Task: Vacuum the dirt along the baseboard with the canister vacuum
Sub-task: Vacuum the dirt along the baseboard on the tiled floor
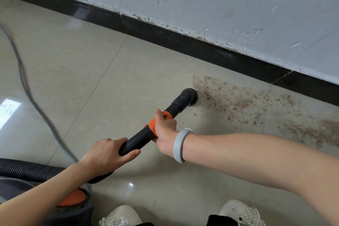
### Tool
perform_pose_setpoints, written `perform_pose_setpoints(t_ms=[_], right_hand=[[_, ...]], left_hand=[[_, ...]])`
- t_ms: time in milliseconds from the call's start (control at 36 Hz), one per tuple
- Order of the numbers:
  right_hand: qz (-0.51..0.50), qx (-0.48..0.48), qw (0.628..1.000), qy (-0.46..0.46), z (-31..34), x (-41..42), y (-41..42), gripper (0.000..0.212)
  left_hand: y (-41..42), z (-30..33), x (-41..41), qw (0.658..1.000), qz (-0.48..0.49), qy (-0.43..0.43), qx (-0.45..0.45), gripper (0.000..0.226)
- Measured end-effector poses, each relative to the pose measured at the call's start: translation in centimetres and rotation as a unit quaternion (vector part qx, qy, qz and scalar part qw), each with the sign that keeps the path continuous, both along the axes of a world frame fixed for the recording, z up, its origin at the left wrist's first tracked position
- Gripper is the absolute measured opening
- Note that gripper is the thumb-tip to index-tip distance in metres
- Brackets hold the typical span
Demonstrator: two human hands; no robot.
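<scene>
Glossy beige tiled floor (128,64) carried scattered brown dirt (238,97) (thickest near the black baseboard (183,42)), a grey cord (27,88) and the vacuum nozzle (189,96).

No readable text, label, brand or number anywhere in view.

The canister vacuum (45,205) is cut off at the bottom-left edge.
</scene>
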State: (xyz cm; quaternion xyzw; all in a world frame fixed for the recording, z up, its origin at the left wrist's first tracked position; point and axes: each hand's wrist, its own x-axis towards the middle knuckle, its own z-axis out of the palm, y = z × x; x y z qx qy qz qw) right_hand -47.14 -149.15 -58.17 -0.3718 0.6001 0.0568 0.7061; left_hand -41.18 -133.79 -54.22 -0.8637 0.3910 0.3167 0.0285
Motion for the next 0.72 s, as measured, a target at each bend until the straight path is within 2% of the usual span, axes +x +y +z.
perform_pose_setpoints(t_ms=[28,83,167,250,361,528,667,722], right_hand=[[0.007,0.002,1.000,0.006,-0.3,-0.2,0.2,0.092],[0.009,0.000,1.000,0.007,-0.7,-0.3,0.3,0.073],[0.009,-0.035,0.999,0.020,-0.8,0.6,-0.4,0.064],[0.003,-0.065,0.998,0.007,-0.1,2.3,-1.8,0.042],[-0.005,-0.101,0.995,0.000,0.5,4.7,-4.2,0.038],[0.018,-0.135,0.991,-0.002,1.6,6.1,-8.6,0.035],[0.013,-0.109,0.994,-0.003,1.4,4.4,-8.6,0.035],[0.017,-0.090,0.996,0.002,0.9,3.2,-7.5,0.045]], left_hand=[[0.1,0.0,-0.1,1.000,-0.007,0.001,0.005,0.073],[0.2,-0.1,-0.1,1.000,-0.001,0.006,0.003,0.073],[0.1,-0.6,0.5,0.999,0.044,0.028,-0.014,0.073],[-1.3,-0.9,1.2,0.993,0.102,0.049,-0.013,0.052],[-4.5,-0.9,2.2,0.987,0.148,0.052,-0.027,0.038],[-9.1,-0.5,2.3,0.982,0.168,0.055,-0.065,0.043],[-9.1,-0.5,0.7,0.986,0.149,0.047,-0.052,0.048],[-7.7,-0.7,-0.1,0.989,0.137,0.045,-0.045,0.047]])
